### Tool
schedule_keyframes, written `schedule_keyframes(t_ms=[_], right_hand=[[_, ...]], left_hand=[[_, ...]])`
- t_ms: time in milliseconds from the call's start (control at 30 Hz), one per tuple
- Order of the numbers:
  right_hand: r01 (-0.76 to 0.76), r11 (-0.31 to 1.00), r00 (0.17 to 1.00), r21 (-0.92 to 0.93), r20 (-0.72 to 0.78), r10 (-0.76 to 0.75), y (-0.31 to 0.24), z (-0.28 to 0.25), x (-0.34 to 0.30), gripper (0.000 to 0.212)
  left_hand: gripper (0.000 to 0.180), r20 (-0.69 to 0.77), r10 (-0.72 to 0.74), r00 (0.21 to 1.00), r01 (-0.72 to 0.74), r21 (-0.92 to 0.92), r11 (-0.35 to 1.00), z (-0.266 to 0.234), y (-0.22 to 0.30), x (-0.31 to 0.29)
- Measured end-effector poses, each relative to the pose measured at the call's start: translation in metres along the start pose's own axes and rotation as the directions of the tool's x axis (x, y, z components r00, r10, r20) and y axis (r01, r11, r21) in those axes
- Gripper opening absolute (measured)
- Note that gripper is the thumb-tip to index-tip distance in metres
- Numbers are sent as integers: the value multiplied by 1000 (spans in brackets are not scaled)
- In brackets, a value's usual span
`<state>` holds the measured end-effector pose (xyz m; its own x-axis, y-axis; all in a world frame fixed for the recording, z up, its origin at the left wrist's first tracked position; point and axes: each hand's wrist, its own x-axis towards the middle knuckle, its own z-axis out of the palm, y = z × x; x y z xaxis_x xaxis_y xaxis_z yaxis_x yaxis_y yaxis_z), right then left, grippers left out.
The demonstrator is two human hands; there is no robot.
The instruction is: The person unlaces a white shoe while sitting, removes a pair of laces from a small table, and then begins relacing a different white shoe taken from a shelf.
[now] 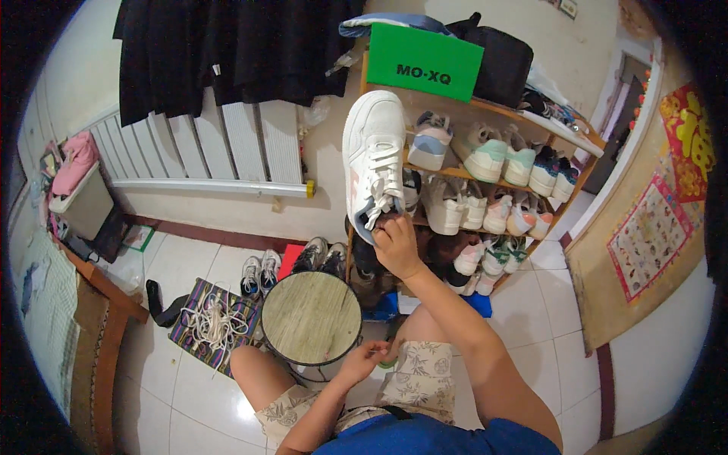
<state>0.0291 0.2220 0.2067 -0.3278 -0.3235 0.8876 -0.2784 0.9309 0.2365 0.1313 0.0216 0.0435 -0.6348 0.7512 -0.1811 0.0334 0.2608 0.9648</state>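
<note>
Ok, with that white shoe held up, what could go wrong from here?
The white shoe could slip: only the right hand holds it, by the heel end, while the left hand is down beside the round stool. It might also bump the green box, though depth is hard to judge. The loose white laces piled on the striped mat could tangle.
</note>
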Motion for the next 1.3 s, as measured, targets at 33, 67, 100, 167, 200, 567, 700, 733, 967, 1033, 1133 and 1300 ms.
schedule_keyframes(t_ms=[33,67,100,167,200,567,700,733,967,1033,1133,1300], right_hand=[[-4,1000,1000,-15,7,4,-2,-1,-1,16],[-3,1000,1000,-15,9,3,-3,-3,-1,16],[-9,1000,1000,-13,15,9,-4,-5,-1,17],[-14,1000,1000,-12,19,14,-6,-6,-1,18],[-23,1000,999,-4,24,23,-8,-7,-2,19],[-130,973,987,189,120,109,-49,-8,-31,40],[-272,900,948,339,253,192,-100,-6,-51,39],[-331,872,934,361,260,246,-115,-3,-55,41],[-779,574,614,253,492,617,-193,28,-96,39],[-754,557,646,350,552,528,-206,38,-108,35],[-723,508,684,469,592,426,-213,32,-107,36],[-738,225,673,636,718,176,-204,18,-93,21]], left_hand=[[37,0,0,1000,0,-2,1000,0,0,0],[37,2,-2,1000,2,-16,1000,0,0,-1],[37,5,-4,1000,4,-31,1000,0,0,-2],[36,5,-5,1000,5,-33,999,0,-3,-2],[35,5,-7,1000,7,-35,999,0,-6,-2],[38,-299,-63,952,-43,-337,941,-30,-12,2],[49,-546,8,838,-211,-309,927,-53,0,-8],[51,-615,58,787,-286,-280,916,-58,6,-12],[70,-604,-212,768,-197,-538,820,-57,2,-35],[72,-653,-151,742,-246,-476,844,-66,-33,-27],[66,-687,-188,702,-234,-472,850,-100,-49,-29],[38,-864,112,491,-306,-51,951,-180,-81,-3]])
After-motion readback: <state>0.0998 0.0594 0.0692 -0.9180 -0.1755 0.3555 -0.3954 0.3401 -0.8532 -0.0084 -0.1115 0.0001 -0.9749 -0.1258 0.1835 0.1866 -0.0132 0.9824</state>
